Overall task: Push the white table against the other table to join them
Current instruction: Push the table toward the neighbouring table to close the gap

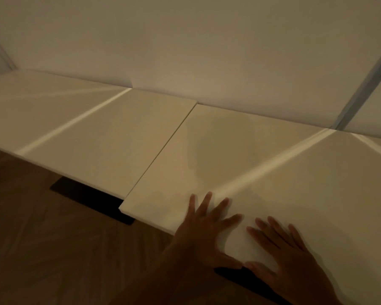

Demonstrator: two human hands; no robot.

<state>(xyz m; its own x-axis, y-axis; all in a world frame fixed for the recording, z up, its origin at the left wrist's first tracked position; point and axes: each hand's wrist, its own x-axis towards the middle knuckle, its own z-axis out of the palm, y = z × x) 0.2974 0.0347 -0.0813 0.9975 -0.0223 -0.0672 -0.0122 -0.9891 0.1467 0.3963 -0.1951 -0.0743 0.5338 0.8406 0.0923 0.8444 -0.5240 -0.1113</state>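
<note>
Two white tabletops side by side along a wall, both hands flat on the right-hand one.

White table (262, 155): right of frame, glossy top, its left edge lying along the right edge of the other table (92, 133), only a thin dark seam between them; whether the edges actually touch cannot be told. The near corners are out of line, the white table's standing closer to the viewer. Left hand (204, 233): palm down at the near edge of the white table, fingers spread apart, gripping nothing. Right hand (290, 258): palm down just beside it, fingers likewise splayed, thumb close to the left thumb. Dark table bases (90, 194) show beneath both tops. Wooden floor (53, 249) lower left; pale wall (185, 40) behind. Lighting dim, hands slightly blurred.
</note>
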